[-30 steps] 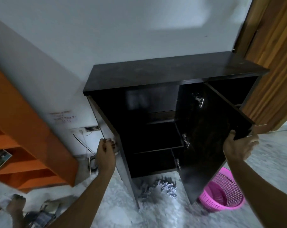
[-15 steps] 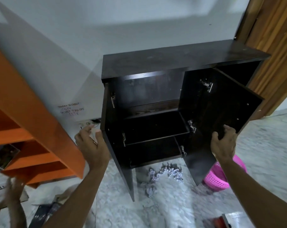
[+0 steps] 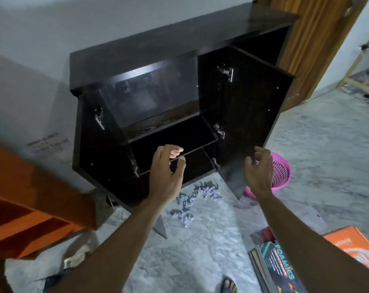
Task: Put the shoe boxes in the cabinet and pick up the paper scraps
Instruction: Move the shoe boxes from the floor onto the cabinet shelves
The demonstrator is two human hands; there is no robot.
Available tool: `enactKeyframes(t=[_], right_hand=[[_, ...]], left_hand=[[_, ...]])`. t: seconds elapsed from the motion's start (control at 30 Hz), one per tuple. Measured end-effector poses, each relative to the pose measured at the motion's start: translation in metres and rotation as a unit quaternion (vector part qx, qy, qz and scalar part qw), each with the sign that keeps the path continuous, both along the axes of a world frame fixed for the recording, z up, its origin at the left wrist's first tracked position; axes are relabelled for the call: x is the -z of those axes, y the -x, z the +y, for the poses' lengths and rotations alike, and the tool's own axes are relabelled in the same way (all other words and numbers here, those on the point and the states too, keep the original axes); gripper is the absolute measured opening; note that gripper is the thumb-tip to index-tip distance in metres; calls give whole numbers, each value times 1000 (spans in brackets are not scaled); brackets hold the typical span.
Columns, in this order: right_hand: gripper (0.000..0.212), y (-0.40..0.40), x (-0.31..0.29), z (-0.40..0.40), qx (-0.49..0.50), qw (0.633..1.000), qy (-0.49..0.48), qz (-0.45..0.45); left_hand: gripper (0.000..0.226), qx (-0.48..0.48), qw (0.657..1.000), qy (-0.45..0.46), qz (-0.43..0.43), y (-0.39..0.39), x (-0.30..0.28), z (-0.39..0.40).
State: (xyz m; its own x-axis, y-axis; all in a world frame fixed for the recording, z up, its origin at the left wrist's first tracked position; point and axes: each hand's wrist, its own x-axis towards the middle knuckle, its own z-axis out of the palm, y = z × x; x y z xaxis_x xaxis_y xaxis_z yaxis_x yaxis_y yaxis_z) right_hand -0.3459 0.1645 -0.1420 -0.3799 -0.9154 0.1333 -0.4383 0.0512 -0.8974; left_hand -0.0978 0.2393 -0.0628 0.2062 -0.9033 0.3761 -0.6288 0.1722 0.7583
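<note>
Since a second ago we have let go of both doors of the cabinet, which now stand swung wide, shelves bare and ready for boxes. Our left hand hovers before the lower shelf, grip loosely curled and holding nothing; our right hand hangs by the right door's edge, grip likewise relaxed and free. The shoe boxes lie on the floor at five o'clock, the paper scraps just below the cabinet at six, the pink basket at three.
</note>
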Motion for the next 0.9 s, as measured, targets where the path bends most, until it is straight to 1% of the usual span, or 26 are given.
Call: enactKeyframes(t=[0.1, 0.2, 0.3, 0.37, 0.47, 0.53, 0.67, 0.77, 0.9], right_hand=[[36, 24, 19, 17, 27, 1000, -12, -6], [33, 54, 47, 39, 79, 997, -19, -17], [35, 75, 72, 64, 121, 991, -47, -20], [36, 88, 88, 86, 161, 984, -66, -29], [35, 102, 109, 123, 218, 971, -91, -46], [34, 111, 123, 151, 269, 955, -110, -56], [34, 109, 167, 213, 365, 919, -144, -43], [35, 103, 203, 250, 411, 895, -159, -69], [36, 106, 265, 286, 454, 867, -193, -70]], left_hand=[[16, 60, 997, -52, -22, 31, 28, -17], [18, 125, 986, -101, -47, 64, 56, -34], [25, 172, 973, -136, -67, 90, 82, -45], [35, 210, 960, -169, -72, 109, 98, -47], [44, 269, 940, -204, -51, 131, 120, -46], [48, 321, 917, -233, -48, 149, 137, -46], [44, 409, 862, -280, -103, 176, 178, -45], [34, 452, 827, -303, -141, 191, 222, -42], [21, 475, 800, -335, -146, 212, 291, -36]])
